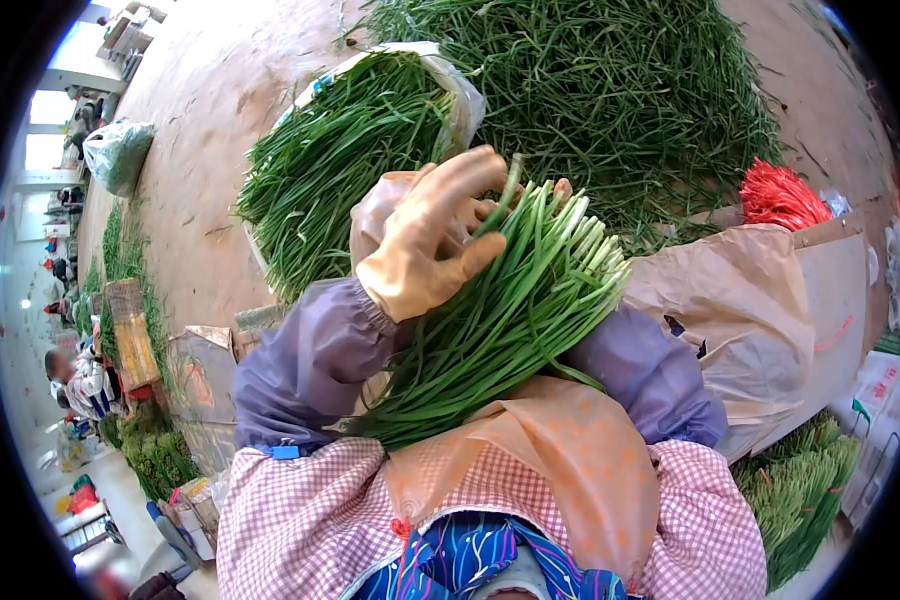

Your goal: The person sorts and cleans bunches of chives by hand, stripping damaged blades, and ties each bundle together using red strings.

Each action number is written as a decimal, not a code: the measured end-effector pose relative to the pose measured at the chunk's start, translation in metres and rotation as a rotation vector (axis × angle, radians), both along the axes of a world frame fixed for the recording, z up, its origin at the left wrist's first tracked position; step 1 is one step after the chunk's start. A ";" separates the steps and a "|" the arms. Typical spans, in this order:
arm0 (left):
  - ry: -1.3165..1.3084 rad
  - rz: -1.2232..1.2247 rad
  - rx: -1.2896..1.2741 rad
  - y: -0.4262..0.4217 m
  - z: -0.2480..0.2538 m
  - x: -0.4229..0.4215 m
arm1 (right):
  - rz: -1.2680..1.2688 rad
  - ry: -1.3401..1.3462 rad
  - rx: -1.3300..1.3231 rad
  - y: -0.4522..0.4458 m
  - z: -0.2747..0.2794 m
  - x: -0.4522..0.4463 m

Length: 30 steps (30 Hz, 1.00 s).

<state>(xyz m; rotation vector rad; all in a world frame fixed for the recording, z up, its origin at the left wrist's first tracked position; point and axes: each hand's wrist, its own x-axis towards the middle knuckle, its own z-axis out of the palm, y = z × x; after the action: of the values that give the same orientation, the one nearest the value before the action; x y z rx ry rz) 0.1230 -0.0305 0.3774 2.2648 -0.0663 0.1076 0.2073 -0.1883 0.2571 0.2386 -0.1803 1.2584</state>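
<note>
A thick bunch of garlic chives [510,310] lies slanted across my front, its pale cut ends at the upper right and its green leaves trailing to my lap. My left hand [430,235], in a tan rubber glove, is curled at the bunch's upper left side. Between its thumb and fingers runs a loose green stalk [511,185]. My right forearm passes under the bunch and supports it. Of my right hand, only a gloved fingertip [562,190] seems to show beyond the pale ends; the rest is hidden.
Ahead spreads a large heap of loose chives [610,90], beside a plastic-wrapped pile of chives [355,150]. Red ties [782,195] lie at the right, near brown sheeting [740,310]. More bunches [800,490] stand at lower right. A person [80,375] is at far left.
</note>
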 end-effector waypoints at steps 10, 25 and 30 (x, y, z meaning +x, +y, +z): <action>0.849 -0.005 -1.600 -0.064 -0.046 -0.027 | -0.004 -0.081 -0.152 -0.031 -0.001 0.015; 0.732 0.122 -1.665 -0.074 -0.055 -0.043 | -0.363 -2.719 -1.427 -0.102 0.135 -0.010; 0.496 -0.097 -1.363 -0.074 -0.055 -0.044 | -0.384 -2.648 -1.390 -0.090 0.103 -0.011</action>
<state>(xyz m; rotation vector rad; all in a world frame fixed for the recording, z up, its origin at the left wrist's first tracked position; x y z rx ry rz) 0.0793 -0.1043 0.3223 0.8750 0.1304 -0.3645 0.1961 -0.2787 0.3598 -2.6116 -1.3261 0.2109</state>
